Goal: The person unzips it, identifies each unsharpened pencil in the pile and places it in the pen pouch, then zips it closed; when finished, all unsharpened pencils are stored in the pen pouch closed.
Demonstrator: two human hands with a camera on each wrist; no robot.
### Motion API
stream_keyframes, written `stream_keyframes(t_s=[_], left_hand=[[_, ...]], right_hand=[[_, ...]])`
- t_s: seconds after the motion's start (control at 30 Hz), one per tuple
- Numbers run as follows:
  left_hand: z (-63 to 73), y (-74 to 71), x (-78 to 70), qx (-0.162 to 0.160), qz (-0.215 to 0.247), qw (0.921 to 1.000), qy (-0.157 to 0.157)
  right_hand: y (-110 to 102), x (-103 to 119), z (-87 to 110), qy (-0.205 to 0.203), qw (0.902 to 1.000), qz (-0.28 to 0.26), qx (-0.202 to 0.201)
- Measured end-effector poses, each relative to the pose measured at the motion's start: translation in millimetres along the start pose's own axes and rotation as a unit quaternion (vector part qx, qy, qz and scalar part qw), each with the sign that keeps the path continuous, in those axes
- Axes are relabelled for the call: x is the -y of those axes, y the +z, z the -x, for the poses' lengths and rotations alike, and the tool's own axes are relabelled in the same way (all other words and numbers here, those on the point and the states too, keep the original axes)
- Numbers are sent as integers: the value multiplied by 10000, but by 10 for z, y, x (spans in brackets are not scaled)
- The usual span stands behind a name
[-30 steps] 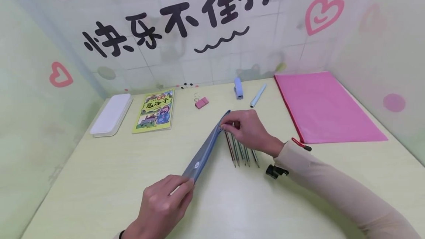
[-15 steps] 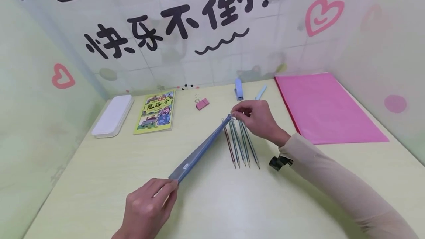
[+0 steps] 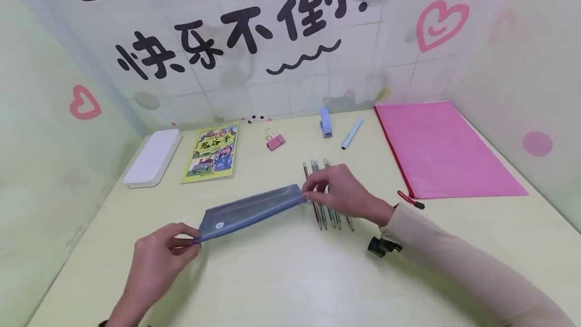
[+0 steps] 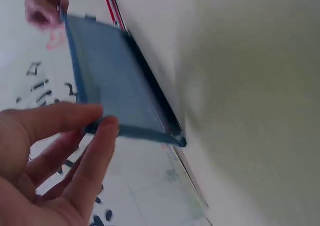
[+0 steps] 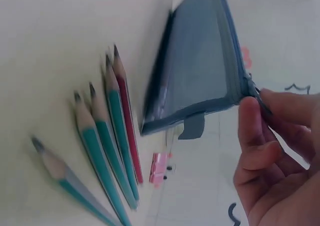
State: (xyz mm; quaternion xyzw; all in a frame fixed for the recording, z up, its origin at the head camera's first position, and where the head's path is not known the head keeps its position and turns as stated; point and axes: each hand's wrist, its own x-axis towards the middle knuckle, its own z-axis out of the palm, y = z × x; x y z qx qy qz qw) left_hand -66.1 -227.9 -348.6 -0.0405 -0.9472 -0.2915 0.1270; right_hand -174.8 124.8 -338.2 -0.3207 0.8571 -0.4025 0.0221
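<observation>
A blue-grey mesh zipper pouch (image 3: 254,209) is stretched between both hands, in front of the book and left of the pencils. My left hand (image 3: 156,259) pinches its near left corner between thumb and fingertips. At the opposite corner, my right hand (image 3: 340,193) pinches the zipper end, where a small pull (image 5: 254,89) shows in the right wrist view. A short fabric tab (image 5: 192,127) sticks out from the pouch's side. Several sharpened pencils (image 5: 94,141), teal and one dark red, lie side by side on the table, partly hidden by the right hand in the head view.
Along the back stand a white case (image 3: 153,158), a yellow comic-style book (image 3: 211,153), a pink binder clip (image 3: 275,142), a blue stapler (image 3: 326,122) and a light blue pen (image 3: 352,132). A pink zipper folder (image 3: 449,150) lies at the right. Printed walls enclose the table.
The pouch has swung from a steep diagonal to nearly crosswise, its mesh face showing more. My left hand moved left; my right hand came nearer, uncovering the pen and the pencils' far ends.
</observation>
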Motion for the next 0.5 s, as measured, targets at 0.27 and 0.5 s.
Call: stream_keyframes(t_s=[0.27,0.5], left_hand=[[-239,-19,345,1511,196,9803,-1254],[-381,-36,287,1654,-428,9847,-344]], right_hand=[[210,16,34,-298,9907,226,1305],[118,-80,87,8,9841,688,1635]])
